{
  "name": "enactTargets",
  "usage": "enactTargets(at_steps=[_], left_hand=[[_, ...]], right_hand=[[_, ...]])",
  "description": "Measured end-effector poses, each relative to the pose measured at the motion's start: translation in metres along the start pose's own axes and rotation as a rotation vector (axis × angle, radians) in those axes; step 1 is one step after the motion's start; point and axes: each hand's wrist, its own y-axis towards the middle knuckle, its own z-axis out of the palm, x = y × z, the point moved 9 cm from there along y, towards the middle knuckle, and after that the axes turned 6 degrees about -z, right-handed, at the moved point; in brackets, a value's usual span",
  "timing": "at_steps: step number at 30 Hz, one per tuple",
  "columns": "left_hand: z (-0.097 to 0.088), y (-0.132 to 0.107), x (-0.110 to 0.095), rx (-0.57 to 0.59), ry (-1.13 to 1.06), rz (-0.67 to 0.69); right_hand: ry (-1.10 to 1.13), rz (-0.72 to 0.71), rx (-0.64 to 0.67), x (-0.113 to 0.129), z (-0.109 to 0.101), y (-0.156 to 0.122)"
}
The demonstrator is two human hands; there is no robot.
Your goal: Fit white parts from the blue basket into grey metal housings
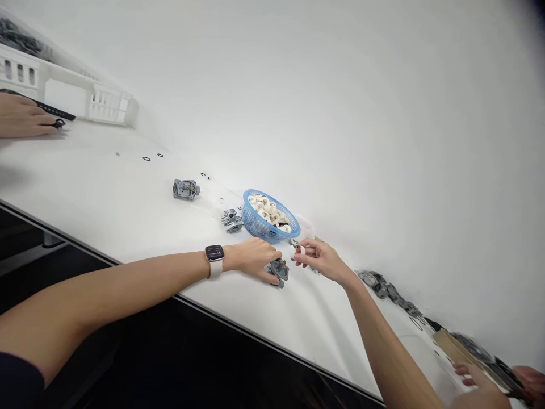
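Observation:
My left hand, with a watch on its wrist, is closed around a small grey metal carburettor body that rests on the white table. My right hand pinches a small white part just to the right of that body, fingertips together. Both hands sit directly in front of a blue plastic basket filled with several white round parts.
Two more grey metal bodies lie left of the basket, with small black O-rings further left. A row of grey castings runs along the right. Another person's hand rests far left near a white crate; another hand shows bottom right.

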Motion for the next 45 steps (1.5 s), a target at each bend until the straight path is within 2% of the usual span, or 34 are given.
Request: enactTargets(at_steps=[4, 7, 12, 19, 27, 37, 41, 45], left_hand=[[0.001, 0.000, 0.001, 0.021, 0.016, -0.009], [0.002, 0.001, 0.002, 0.018, 0.016, -0.023], [0.004, 0.003, 0.003, -0.006, -0.001, -0.028], [0.001, 0.003, 0.002, -0.019, 0.001, -0.025], [-0.002, 0.004, 0.001, -0.008, 0.016, -0.045], [-0.005, 0.003, 0.002, -0.010, -0.054, -0.083], [-0.008, 0.001, 0.002, 0.021, -0.097, -0.107], [-0.008, 0.001, 0.001, 0.041, -0.137, -0.141]], right_hand=[[-0.091, -0.008, -0.143, -0.002, -0.004, -0.007], [-0.146, -0.016, -0.185, 0.005, -0.005, -0.011], [-0.092, -0.021, -0.107, 0.012, 0.002, -0.011], [0.009, -0.009, -0.056, 0.000, 0.009, -0.008], [0.003, 0.075, -0.012, -0.006, 0.023, -0.008], [-0.024, 0.198, -0.024, -0.012, 0.036, -0.007], [-0.065, 0.247, -0.057, -0.021, 0.021, -0.004], [-0.160, 0.312, -0.175, -0.043, -0.027, 0.011]])
